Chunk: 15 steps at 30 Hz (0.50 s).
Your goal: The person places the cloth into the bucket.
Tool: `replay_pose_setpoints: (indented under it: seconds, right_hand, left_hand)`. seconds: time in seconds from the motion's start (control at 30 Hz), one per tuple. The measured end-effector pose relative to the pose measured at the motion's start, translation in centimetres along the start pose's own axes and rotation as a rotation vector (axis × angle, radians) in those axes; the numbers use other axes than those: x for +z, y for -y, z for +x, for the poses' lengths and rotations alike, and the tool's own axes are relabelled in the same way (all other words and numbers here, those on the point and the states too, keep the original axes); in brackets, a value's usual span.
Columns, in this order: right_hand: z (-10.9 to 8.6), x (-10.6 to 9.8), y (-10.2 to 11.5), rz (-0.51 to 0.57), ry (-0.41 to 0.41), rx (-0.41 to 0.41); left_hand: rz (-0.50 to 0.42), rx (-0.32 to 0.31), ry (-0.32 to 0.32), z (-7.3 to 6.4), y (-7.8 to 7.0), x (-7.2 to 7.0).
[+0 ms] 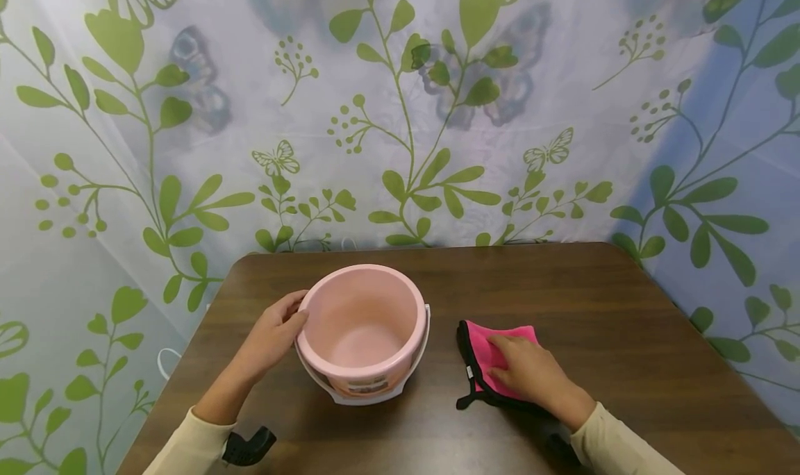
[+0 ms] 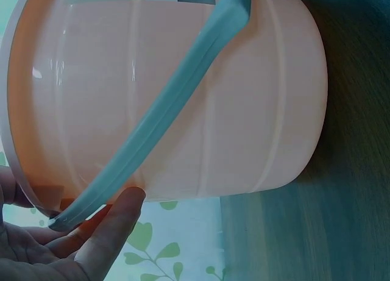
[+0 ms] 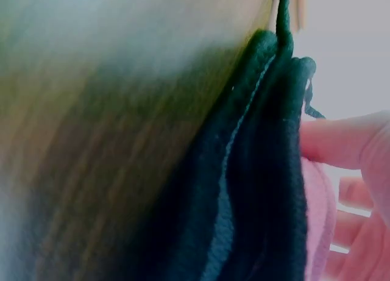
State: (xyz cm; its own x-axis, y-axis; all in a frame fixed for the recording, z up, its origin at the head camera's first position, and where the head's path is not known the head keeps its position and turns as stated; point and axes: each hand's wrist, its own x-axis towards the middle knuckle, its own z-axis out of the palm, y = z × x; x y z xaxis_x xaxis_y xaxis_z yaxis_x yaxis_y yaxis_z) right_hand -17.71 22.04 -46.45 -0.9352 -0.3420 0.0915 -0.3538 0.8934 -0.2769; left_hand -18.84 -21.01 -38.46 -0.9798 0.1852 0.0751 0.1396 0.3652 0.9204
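A pink plastic bucket (image 1: 364, 301) stands upright on the table, its pale handle (image 1: 375, 397) lowered against the front. My left hand (image 1: 275, 336) grips the bucket's left rim. In the left wrist view, the left fingers (image 2: 116, 232) hold the wall (image 2: 250, 122) of the bucket beside the handle's end. To the right lies a folded bright pink cloth (image 1: 478, 343) with a black border, a small white tag and a black hanging loop. My right hand (image 1: 531, 371) rests on it with loosely extended fingers. The right wrist view shows the cloth's stacked black edges (image 3: 286, 171) beside the thumb.
Both things are on a dark brown wooden table (image 1: 625, 308). Behind it hangs a white curtain (image 1: 350, 183) with green leaves and butterflies. A black curved object (image 1: 248, 447) is by the left wrist, and another dark piece (image 1: 562, 448) is by the right.
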Motion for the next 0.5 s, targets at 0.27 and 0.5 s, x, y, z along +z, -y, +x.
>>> replay_pose_setpoints:
  seconds: [0.27,0.5]
  right_hand:
    - [0.2,-0.5,0.6,0.036,0.022,0.053]
    - [0.6,-1.3,0.6,0.041,-0.013,0.063]
  left_hand:
    - [-0.002,-0.001,-0.002,0.0,0.0,-0.1]
    - [0.003,0.0,0.001,0.0,0.0,-0.1]
